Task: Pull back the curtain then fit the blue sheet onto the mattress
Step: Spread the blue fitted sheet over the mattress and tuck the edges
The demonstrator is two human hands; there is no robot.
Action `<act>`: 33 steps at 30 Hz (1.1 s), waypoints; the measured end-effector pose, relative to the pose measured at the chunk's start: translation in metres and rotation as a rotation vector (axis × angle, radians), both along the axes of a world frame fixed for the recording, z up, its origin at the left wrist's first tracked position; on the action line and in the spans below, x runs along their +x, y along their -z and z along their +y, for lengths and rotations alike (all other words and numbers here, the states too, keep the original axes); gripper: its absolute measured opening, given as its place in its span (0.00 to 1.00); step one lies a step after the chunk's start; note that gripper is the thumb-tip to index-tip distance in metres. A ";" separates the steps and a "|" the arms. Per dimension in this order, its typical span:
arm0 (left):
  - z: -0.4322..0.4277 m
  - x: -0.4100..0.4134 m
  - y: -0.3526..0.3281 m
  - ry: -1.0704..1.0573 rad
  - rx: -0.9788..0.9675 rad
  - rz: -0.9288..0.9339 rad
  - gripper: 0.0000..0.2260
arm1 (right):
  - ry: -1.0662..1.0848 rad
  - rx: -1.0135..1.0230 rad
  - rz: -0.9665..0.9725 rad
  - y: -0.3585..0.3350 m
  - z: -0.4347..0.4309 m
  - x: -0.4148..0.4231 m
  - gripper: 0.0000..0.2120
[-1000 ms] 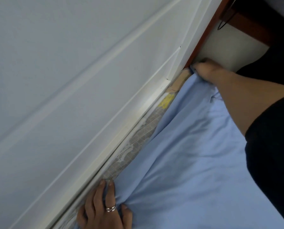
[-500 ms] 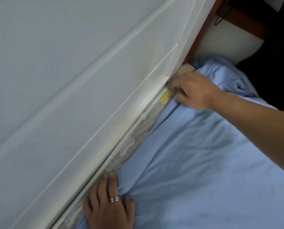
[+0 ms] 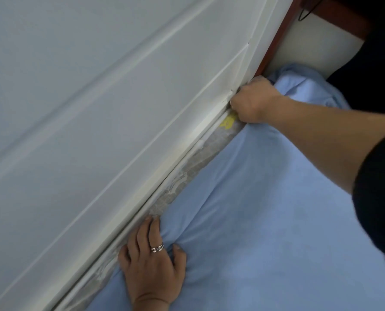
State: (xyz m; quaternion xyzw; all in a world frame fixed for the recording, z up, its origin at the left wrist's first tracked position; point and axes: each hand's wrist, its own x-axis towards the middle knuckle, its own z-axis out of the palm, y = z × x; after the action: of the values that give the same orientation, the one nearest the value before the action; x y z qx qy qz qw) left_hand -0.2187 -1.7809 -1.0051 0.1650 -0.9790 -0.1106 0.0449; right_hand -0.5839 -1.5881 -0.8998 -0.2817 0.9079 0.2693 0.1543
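Observation:
The blue sheet lies spread over the mattress, whose grey patterned edge with a yellow mark shows in a strip along the wall. My left hand, a ring on one finger, presses flat on the sheet's edge near the wall, fingers pointing into the gap. My right hand is closed in a fist on the sheet at the far mattress corner, against the wall trim. Behind that hand the sheet bunches up in a loose heap. The curtain is out of view.
A white panelled wall with a raised trim runs diagonally along the mattress edge. A reddish-brown wooden post stands at the far corner. Dark fabric lies at the upper right beyond the bunched sheet.
My right hand pulled back from the far corner, bringing the sheet with it, and now grips the edge against the wall. My left hand stays pressed on the sheet edge.

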 end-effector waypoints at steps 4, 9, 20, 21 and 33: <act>-0.002 0.001 -0.003 0.005 0.005 -0.055 0.35 | 0.265 -0.497 0.238 0.019 0.014 0.053 0.11; 0.000 -0.001 -0.014 0.011 0.031 -0.110 0.33 | 0.452 -0.944 0.399 0.034 -0.008 0.220 0.19; -0.025 0.008 -0.049 0.054 0.162 -0.051 0.32 | 0.612 -0.598 0.159 0.092 -0.054 0.346 0.36; -0.039 0.014 -0.056 0.032 0.212 -0.077 0.31 | 0.620 -0.600 0.186 0.093 -0.049 0.345 0.36; -0.261 0.313 -0.053 -0.079 0.718 -0.502 0.19 | 0.503 -0.536 0.287 0.103 -0.044 0.335 0.32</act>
State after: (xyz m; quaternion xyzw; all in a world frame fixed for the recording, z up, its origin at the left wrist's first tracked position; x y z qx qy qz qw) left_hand 0.0947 -2.0417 -0.9525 0.2292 -0.8520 -0.3986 -0.2503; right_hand -0.2493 -1.6320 -1.0029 -0.0404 0.9991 0.0130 0.0077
